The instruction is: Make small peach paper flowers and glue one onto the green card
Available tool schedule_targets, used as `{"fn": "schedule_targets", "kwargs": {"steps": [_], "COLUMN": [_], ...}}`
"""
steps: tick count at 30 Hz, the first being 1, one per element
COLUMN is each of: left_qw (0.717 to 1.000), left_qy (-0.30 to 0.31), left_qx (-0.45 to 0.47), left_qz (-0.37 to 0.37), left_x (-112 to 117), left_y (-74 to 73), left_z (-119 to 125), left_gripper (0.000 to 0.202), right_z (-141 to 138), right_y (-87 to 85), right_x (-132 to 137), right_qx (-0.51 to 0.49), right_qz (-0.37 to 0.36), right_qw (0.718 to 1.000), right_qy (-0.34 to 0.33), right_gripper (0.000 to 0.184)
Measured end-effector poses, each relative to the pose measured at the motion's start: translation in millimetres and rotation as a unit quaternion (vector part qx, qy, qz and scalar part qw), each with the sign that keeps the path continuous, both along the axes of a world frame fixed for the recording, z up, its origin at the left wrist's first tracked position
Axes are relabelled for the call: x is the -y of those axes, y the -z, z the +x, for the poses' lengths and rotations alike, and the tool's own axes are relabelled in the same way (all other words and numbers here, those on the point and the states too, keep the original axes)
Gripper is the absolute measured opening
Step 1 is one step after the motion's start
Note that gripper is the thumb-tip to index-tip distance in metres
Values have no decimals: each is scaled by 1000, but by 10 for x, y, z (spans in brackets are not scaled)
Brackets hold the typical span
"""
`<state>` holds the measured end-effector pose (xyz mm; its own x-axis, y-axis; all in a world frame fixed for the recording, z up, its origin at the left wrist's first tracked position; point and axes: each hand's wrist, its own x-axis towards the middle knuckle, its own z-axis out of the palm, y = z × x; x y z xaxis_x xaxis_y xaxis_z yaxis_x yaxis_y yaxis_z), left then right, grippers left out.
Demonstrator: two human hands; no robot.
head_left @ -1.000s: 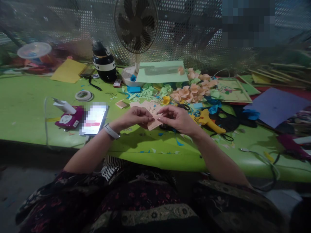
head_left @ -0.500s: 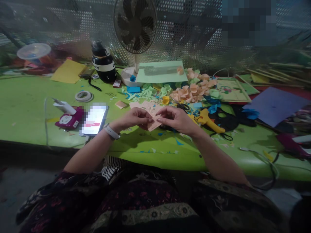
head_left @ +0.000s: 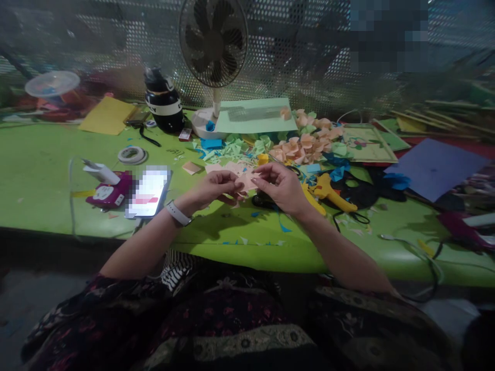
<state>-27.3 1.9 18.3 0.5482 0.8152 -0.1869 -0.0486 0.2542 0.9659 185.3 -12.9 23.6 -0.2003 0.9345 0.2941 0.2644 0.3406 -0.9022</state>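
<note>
Between my two hands is a small piece of peach paper (head_left: 248,181), held over the green table (head_left: 216,232). My left hand (head_left: 217,188) pinches its left side with thumb and fingertips. My right hand (head_left: 279,186) grips the right side, thumb below and fingers above. Just behind the hands lie more peach paper and scraps. Beyond them is a heap of peach paper petals (head_left: 301,147) with light green paper pieces (head_left: 235,144). A yellow glue gun (head_left: 332,193) rests to the right of my right hand.
A phone (head_left: 148,191), a purple power strip (head_left: 110,189) and a tape roll (head_left: 132,154) lie to the left. Behind stand a black bottle (head_left: 165,103) and a fan (head_left: 213,44). Purple paper (head_left: 436,167) and a cable (head_left: 410,247) are on the right.
The peach paper has been turned in my fingers; its lower corner no longer points down toward me. My right hand has tilted and shifted slightly down and left. The view has moved a little.
</note>
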Motion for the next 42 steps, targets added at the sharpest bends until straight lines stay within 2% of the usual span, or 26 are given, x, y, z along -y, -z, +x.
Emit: {"fn": "schedule_targets", "kwargs": {"steps": [4, 8, 15, 21, 26, 31, 38, 42], "left_qw": [999, 999, 999, 993, 992, 983, 987, 989], "left_qy": [-28, -22, -36, -74, -78, -107, -55, -1], "left_qx": [6, 15, -17, -78, -92, -143, -149, -144], "left_qz": [21, 25, -7, -37, -44, -34, 8, -15], "left_x": [8, -10, -87, -199, -251, -308, -245, -206], "left_y": [18, 31, 37, 186, 300, 309, 284, 286], "left_z": [30, 15, -46, -45, 62, 279, 455, 432], "left_gripper": [31, 33, 19, 11, 13, 18, 16, 13], "right_z": [-15, 5, 85, 136, 116, 101, 111, 120], "right_y": [33, 16, -52, -119, -182, -218, -248, -257], "right_x": [-2, -1, -44, -73, -29, -1, 12, 19], "right_qx": [-4, 10, 65, 67, 92, 97, 97, 110], "right_qz": [10, -9, -15, 16, 25, 36, 64, 63], "right_qw": [1000, 1000, 998, 998, 995, 994, 993, 991], "right_qy": [18, 14, 3, 7, -9, -16, -30, -32], "right_gripper": [27, 30, 30, 24, 19, 17, 13, 14]}}
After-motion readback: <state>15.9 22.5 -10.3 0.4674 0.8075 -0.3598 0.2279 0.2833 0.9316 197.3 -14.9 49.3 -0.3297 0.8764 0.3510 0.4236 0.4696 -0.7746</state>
